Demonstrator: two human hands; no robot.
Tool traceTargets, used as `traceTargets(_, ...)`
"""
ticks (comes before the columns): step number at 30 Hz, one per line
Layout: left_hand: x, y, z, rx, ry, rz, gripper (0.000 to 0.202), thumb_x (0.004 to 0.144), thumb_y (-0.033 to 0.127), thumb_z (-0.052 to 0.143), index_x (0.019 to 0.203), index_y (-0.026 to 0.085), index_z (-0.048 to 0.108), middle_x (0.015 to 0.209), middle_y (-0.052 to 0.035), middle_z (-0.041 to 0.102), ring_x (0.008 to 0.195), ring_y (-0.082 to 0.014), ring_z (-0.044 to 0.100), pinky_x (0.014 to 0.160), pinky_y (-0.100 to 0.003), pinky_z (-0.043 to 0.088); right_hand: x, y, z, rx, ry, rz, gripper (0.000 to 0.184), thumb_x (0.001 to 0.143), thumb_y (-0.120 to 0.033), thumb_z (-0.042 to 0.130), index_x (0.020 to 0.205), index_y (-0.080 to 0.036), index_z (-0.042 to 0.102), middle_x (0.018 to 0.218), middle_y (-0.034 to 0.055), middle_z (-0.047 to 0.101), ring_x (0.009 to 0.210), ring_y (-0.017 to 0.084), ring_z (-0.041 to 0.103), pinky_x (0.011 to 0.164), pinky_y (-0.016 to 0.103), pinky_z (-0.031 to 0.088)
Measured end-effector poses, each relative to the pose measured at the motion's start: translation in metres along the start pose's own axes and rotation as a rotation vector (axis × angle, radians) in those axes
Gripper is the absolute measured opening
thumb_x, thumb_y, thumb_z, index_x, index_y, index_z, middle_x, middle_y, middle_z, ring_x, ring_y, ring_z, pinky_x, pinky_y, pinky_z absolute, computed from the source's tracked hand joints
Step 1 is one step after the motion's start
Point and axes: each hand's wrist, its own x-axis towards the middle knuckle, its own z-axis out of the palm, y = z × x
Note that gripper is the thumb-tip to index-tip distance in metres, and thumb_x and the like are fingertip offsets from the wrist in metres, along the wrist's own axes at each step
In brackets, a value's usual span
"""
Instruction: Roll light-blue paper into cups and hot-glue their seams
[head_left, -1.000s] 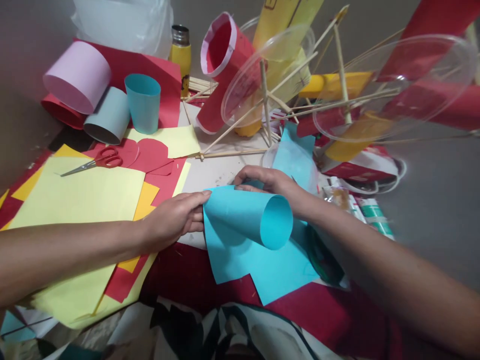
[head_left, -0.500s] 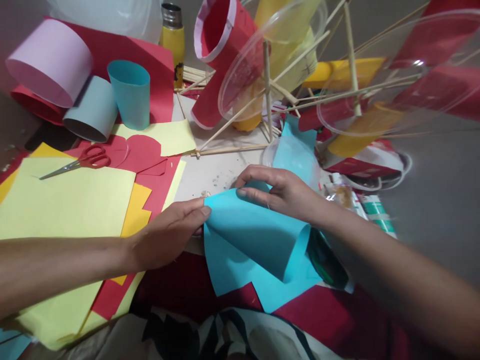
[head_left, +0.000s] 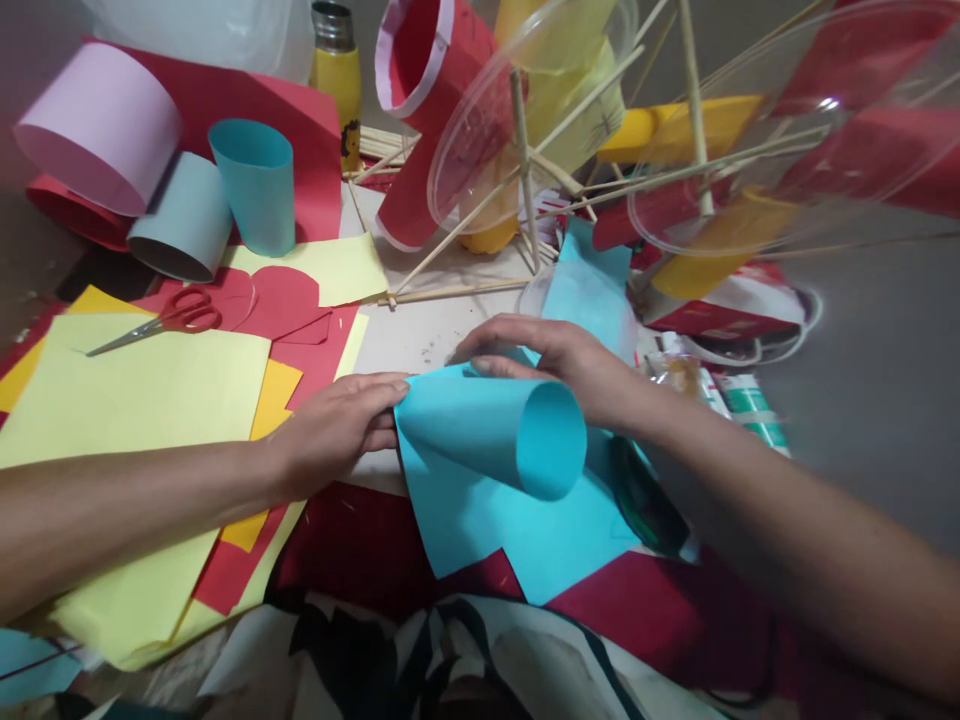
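Observation:
A blue paper sheet (head_left: 480,500) lies in front of me, its upper part rolled into a cone (head_left: 495,425) whose wide mouth faces right. My left hand (head_left: 337,425) pinches the cone's narrow tip at the left, fingers closed on the paper. My right hand (head_left: 562,360) lies over the top rear edge of the rolled paper, fingers curled and pressing it. Under the blue sheet is red paper (head_left: 352,540).
Yellow sheets (head_left: 135,400) and red scissors (head_left: 161,318) lie at the left. Paper cylinders in pink (head_left: 97,125), grey (head_left: 180,230) and blue (head_left: 255,185) stand behind. A stick frame (head_left: 525,180) with clear plastic bowls (head_left: 780,150) and red and yellow tubes fills the back right. A yellow bottle (head_left: 337,80) stands far back.
Half a second ago the blue roll had loosened into a flatter fold; now it is rolled tight again into a cone with a round mouth. Both hands stay on it.

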Motion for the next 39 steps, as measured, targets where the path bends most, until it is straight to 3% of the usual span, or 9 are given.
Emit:
traceTargets(5,0.002,0.006,0.004,-0.076,-0.075,-0.007,0.021,0.099,0.020,0.055,0.104,0.007,0.071,0.105,-0.0171,0.076,0.091,-0.0220,0.075,0.085,-0.033,0.061,-0.024,-0.036,-0.023,-0.111,0.309,-0.063,0.022,0.094,-0.028,0.066,0.115,-0.024,0.072,0.118,0.0076,0.076,0.111,0.025,0.072,0.098,0.043,0.058)
traceTargets(8,0.002,0.010,0.006,-0.081,-0.040,-0.036,0.024,0.103,0.023,0.052,0.108,0.006,0.069,0.104,-0.0187,0.077,0.085,-0.0210,0.076,0.081,-0.033,0.062,-0.039,-0.066,-0.037,-0.195,0.273,-0.103,0.033,0.094,-0.022,0.067,0.126,-0.028,0.071,0.125,0.0048,0.075,0.118,0.022,0.070,0.105,0.038,0.057)
traceTargets(11,0.003,0.012,0.006,-0.088,-0.038,-0.040,0.029,0.105,0.028,0.050,0.113,0.005,0.067,0.102,-0.0193,0.077,0.081,-0.0206,0.075,0.080,-0.035,0.063,-0.043,-0.083,-0.042,-0.248,0.101,-0.233,0.045,0.093,-0.026,0.069,0.137,-0.032,0.065,0.135,0.0018,0.072,0.127,0.024,0.066,0.110,0.040,0.055)
traceTargets(14,0.003,0.011,0.006,-0.079,-0.057,-0.038,0.032,0.106,0.032,0.049,0.114,0.006,0.067,0.098,-0.0181,0.077,0.079,-0.0199,0.075,0.080,-0.034,0.062,-0.033,-0.085,-0.038,-0.322,-0.014,-0.308,0.046,0.094,-0.031,0.066,0.139,-0.029,0.064,0.138,0.0041,0.070,0.127,0.028,0.066,0.108,0.047,0.055)
traceTargets(16,0.003,0.010,0.006,-0.072,-0.071,-0.028,0.032,0.105,0.034,0.050,0.111,0.008,0.067,0.096,-0.0171,0.077,0.079,-0.0197,0.075,0.081,-0.034,0.061,-0.022,-0.083,-0.032,-0.391,-0.043,-0.280,0.041,0.094,-0.030,0.062,0.135,-0.026,0.067,0.133,0.0056,0.074,0.122,0.030,0.068,0.105,0.049,0.054)
traceTargets(22,0.002,0.010,0.003,-0.074,-0.089,-0.020,0.031,0.105,0.036,0.051,0.094,0.011,0.065,0.087,-0.0146,0.076,0.075,-0.0184,0.073,0.082,-0.033,0.059,0.006,-0.086,-0.017,-0.522,-0.159,-0.161,0.040,0.079,-0.015,0.058,0.109,-0.030,0.080,0.103,0.0026,0.082,0.096,0.028,0.075,0.083,0.041,0.056)
traceTargets(31,0.001,0.009,0.006,-0.077,-0.082,-0.007,0.029,0.105,0.035,0.050,0.093,0.012,0.064,0.084,-0.0133,0.075,0.075,-0.0191,0.072,0.083,-0.034,0.058,0.013,-0.079,-0.005,-0.509,-0.152,-0.125,0.035,0.077,-0.015,0.054,0.092,-0.027,0.084,0.090,0.0054,0.082,0.086,0.028,0.076,0.080,0.041,0.053)
traceTargets(39,0.002,0.008,0.003,-0.089,-0.111,-0.015,0.031,0.104,0.039,0.052,0.094,0.012,0.063,0.087,-0.0142,0.075,0.078,-0.0197,0.072,0.089,-0.036,0.056,0.012,-0.073,0.001,-0.523,-0.146,-0.112,0.040,0.077,-0.016,0.055,0.100,-0.029,0.085,0.093,0.0040,0.083,0.088,0.029,0.077,0.076,0.040,0.054)
